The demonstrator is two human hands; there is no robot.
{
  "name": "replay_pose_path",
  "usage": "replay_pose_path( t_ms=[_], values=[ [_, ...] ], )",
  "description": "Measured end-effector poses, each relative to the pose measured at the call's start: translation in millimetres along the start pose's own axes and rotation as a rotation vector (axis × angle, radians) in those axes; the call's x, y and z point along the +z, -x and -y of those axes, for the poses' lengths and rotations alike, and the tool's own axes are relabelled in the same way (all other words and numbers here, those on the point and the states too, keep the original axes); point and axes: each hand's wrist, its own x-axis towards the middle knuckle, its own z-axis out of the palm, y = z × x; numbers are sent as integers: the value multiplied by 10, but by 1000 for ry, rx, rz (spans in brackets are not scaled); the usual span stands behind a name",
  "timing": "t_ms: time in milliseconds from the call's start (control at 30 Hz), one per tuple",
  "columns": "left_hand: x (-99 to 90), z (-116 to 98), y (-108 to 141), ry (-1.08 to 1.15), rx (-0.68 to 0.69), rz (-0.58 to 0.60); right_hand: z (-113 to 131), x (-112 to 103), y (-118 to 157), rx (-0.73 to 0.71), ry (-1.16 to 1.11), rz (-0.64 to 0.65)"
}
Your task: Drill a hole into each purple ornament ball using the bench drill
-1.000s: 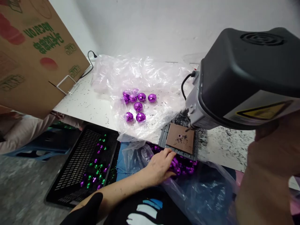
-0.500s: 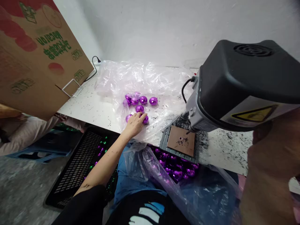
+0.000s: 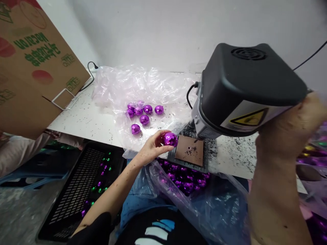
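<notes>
My left hand pinches a shiny purple faceted ball between thumb and fingers, just left of the brown square plate on the base of a bench drill press. The plate has a small hole and dark shavings on it. My right hand is closed at the far side of the machine head, slightly blurred; what it grips is hidden. Several more purple balls lie on the clear plastic sheet behind my left hand.
An open clear bag with many purple balls hangs at my lap. At left stand a cardboard box and a black crate holding some green and purple balls. Another person's sleeve shows there. Dark shavings litter the white table.
My left hand has picked up a purple ball from the sheet and carried it right, to the edge of the brown plate. My right hand has risen beside the machine. The view has shifted right.
</notes>
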Motion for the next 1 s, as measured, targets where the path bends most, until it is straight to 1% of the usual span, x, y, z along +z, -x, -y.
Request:
replay_pose_path(
  t_ms=[67,167,300,433,533,700,833,933,1000],
  values=[
    [119,139,-36,-6,-27,20,10,6,-8,19,-33,19],
    [260,322,-146,-82,-36,17,33,-15,-2,37,-49,57],
    [427,454,-274,-251,19,14,49,-34,6,66,-62,81],
    [561,512,-324,-468,134,-9,64,-22,15,69,-85,77],
    [636,512,-339,-601,219,-31,75,-9,21,50,-96,83],
    [750,481,-385,-777,278,-47,88,2,33,51,-82,53],
    [822,574,-382,-817,360,-64,95,2,43,60,-70,50],
    [839,692,-331,-790,453,-56,103,-3,45,38,-33,46],
    [833,742,-293,-748,482,-63,112,-6,46,30,-19,54]
  ],
)
